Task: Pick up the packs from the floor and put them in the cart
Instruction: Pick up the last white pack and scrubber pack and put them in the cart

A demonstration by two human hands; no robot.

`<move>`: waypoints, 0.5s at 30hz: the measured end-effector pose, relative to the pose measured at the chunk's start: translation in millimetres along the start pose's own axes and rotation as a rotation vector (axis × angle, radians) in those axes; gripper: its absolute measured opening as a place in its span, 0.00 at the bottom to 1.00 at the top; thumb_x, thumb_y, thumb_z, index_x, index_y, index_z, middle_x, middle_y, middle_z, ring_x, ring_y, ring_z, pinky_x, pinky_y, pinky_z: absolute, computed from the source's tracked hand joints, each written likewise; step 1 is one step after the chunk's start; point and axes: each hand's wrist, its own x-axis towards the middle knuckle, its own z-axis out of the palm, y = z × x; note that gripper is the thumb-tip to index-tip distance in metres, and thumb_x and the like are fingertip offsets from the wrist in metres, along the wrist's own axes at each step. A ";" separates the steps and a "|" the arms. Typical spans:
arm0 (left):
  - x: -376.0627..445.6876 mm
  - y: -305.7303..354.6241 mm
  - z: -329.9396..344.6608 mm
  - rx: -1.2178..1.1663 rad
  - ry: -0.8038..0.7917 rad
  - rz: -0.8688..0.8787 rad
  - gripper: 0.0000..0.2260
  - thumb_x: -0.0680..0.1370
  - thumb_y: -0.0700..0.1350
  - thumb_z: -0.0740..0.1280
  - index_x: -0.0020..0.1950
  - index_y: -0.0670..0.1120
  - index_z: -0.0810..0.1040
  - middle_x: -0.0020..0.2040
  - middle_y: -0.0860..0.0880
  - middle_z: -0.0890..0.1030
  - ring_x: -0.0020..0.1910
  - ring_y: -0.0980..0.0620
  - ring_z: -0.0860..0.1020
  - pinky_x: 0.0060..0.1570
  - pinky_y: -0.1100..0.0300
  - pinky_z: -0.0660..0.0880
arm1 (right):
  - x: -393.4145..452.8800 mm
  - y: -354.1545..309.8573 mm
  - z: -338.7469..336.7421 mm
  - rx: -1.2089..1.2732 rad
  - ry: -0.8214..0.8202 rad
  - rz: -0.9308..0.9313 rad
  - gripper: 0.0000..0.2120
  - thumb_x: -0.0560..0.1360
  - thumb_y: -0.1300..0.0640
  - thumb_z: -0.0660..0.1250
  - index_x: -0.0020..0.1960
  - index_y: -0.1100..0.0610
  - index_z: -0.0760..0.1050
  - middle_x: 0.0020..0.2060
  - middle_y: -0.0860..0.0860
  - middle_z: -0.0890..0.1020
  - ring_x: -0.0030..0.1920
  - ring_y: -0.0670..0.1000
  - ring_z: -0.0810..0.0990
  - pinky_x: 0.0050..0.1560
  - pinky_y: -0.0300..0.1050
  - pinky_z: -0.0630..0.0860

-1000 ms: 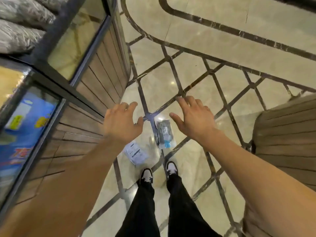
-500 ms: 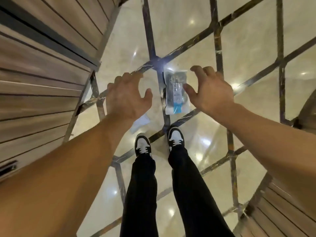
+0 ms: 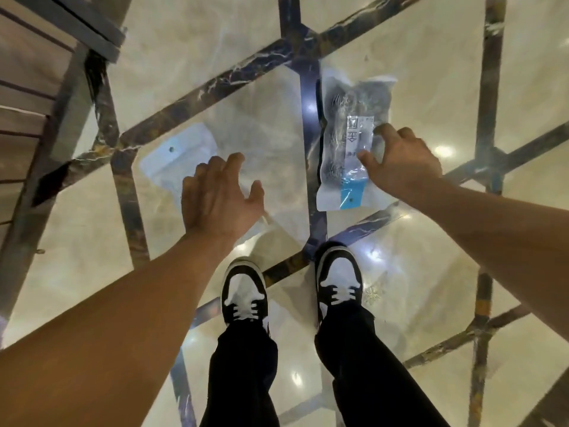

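Observation:
Two packs lie flat on the marble floor in front of my shoes. A clear pack with dark contents and a blue-tipped label (image 3: 348,131) lies to the right. My right hand (image 3: 400,161) is over its right edge, fingers spread and bent, thumb and fingertips at the plastic; no closed grip shows. A white pack with a hang hole (image 3: 175,158) lies to the left. My left hand (image 3: 218,198) hovers over its near end with fingers spread, covering that part. No cart is in view.
A wood-slatted counter with a dark metal frame (image 3: 37,97) stands at the left. My two black-and-white shoes (image 3: 246,291) stand just behind the packs. The glossy beige floor has dark inlaid strips (image 3: 212,87) crossing it.
The view has dropped closer to the floor. Both hands have gone down onto the packs: the right one reached the clear pack's edge, the left one came over the white pack.

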 end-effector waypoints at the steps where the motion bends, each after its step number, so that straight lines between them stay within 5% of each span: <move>1: 5.8 -7.3 11.8 0.019 0.009 -0.016 0.25 0.80 0.56 0.65 0.74 0.46 0.71 0.65 0.38 0.78 0.63 0.36 0.75 0.60 0.44 0.70 | 13.4 0.8 9.2 0.034 0.009 0.035 0.29 0.83 0.41 0.62 0.76 0.56 0.63 0.67 0.64 0.72 0.68 0.68 0.73 0.64 0.60 0.72; 8: 20.6 -37.7 66.7 0.009 0.109 -0.359 0.25 0.80 0.59 0.64 0.70 0.44 0.73 0.68 0.40 0.73 0.66 0.37 0.71 0.59 0.41 0.71 | 72.0 8.7 48.8 0.385 0.135 0.282 0.38 0.78 0.38 0.70 0.74 0.62 0.60 0.70 0.66 0.72 0.70 0.69 0.72 0.68 0.63 0.72; 12: 22.3 -44.2 79.7 -0.231 0.168 -0.624 0.33 0.75 0.60 0.72 0.71 0.43 0.64 0.71 0.40 0.66 0.69 0.37 0.67 0.59 0.37 0.73 | 79.6 10.2 55.6 0.498 0.177 0.318 0.41 0.75 0.38 0.74 0.75 0.62 0.62 0.71 0.63 0.73 0.69 0.66 0.74 0.68 0.59 0.73; 15: 32.2 -45.8 80.8 -0.441 0.180 -0.826 0.43 0.69 0.60 0.79 0.74 0.48 0.58 0.73 0.40 0.62 0.69 0.35 0.67 0.60 0.35 0.74 | 78.4 5.8 57.0 0.611 0.132 0.393 0.41 0.73 0.40 0.77 0.75 0.61 0.65 0.64 0.57 0.77 0.63 0.58 0.78 0.58 0.48 0.74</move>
